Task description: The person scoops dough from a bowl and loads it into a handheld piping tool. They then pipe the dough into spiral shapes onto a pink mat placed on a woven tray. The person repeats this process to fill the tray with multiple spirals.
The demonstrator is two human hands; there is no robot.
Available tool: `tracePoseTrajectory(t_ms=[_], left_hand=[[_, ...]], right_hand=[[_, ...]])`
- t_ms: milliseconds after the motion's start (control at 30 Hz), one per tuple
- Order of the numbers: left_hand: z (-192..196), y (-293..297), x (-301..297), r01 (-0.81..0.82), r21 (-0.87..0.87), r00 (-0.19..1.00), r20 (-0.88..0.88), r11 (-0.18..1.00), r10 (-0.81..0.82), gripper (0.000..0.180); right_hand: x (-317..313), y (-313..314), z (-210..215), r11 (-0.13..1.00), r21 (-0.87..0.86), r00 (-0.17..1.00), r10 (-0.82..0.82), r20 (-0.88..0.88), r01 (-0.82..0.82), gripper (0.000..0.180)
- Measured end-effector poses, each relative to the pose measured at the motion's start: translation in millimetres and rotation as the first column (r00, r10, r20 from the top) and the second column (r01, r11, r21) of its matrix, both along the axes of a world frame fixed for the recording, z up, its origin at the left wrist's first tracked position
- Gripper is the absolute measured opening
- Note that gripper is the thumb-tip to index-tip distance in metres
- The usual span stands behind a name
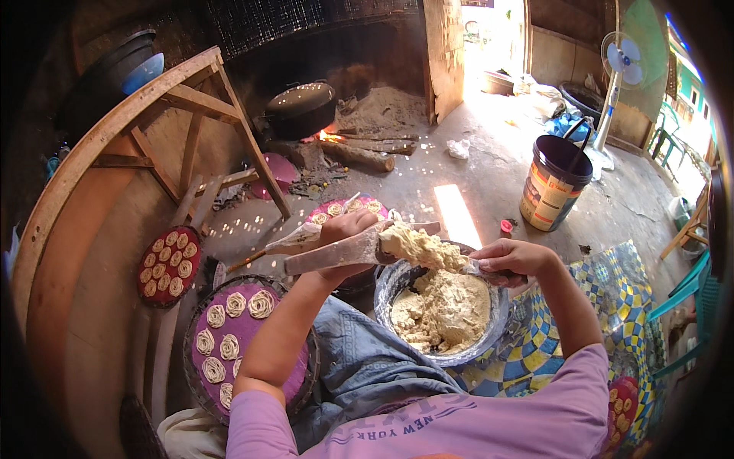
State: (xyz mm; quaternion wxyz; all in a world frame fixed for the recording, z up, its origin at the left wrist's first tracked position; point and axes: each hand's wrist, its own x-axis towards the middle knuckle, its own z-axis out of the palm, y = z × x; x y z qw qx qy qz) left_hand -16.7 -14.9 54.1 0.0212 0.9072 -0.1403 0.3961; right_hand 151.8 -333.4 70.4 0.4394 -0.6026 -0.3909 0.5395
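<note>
My left hand (pixel 353 229) is wrapped round a wooden press (pixel 329 257), held level in front of me. Pale dough (pixel 420 249) lies piled on its right end. My right hand (pixel 511 258) grips a small grey utensil, perhaps a spoon, whose tip (pixel 472 267) touches the dough. Just below them, a wide basin (pixel 498 314) holds a heap of crumbly dough (pixel 447 314). By my left forearm lies a round tray with a purple liner (pixel 258 336), bearing several coiled dough rosettes (pixel 229 347). Another such tray sits partly hidden beyond my left hand.
A lidded black pot (pixel 300 107) stands over a wood fire (pixel 329 136) ahead. To the left are a wooden frame (pixel 164 96) and a red tray of rosettes (pixel 143 268). A dark bucket (pixel 554 180), a standing fan (pixel 612 92) and a patterned mat (pixel 596 298) are on the right.
</note>
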Motion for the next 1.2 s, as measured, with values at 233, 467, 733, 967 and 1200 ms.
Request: tracePoseTrajectory(t_ms=[233,467,733,967,1200], left_hand=[[3.8,-36.1,15.3,-0.125,0.007,0.989,-0.081,0.992,0.125,0.022],[-18.9,-28.7,23.8,-0.068,0.013,0.994,-0.084,0.998,0.069,0.016],[-5.5,-16.6,26.8,-0.104,-0.032,0.994,0.035,0.994,0.105,0.031],[1.5,-62.3,32.6,-0.096,-0.028,0.985,-0.146,0.995,0.091,0.028],[-13.6,-20.6,33.2,-0.159,-0.083,0.987,0.021,0.984,0.161,0.035]], right_hand=[[-58.0,31.5,31.8,0.971,0.213,-0.330,-0.237,0.914,-0.106,0.029],[-104.4,19.3,9.8,0.979,0.199,-0.406,-0.200,0.892,-0.047,0.029],[-94.8,-29.4,61.2,0.964,0.240,-0.398,-0.176,0.900,0.117,0.024],[-89.4,13.0,33.3,0.984,0.177,-0.421,-0.149,0.895,0.028,0.034],[-94.1,-18.5,52.6,0.968,0.124,-0.274,-0.061,0.960,0.218,0.029]])
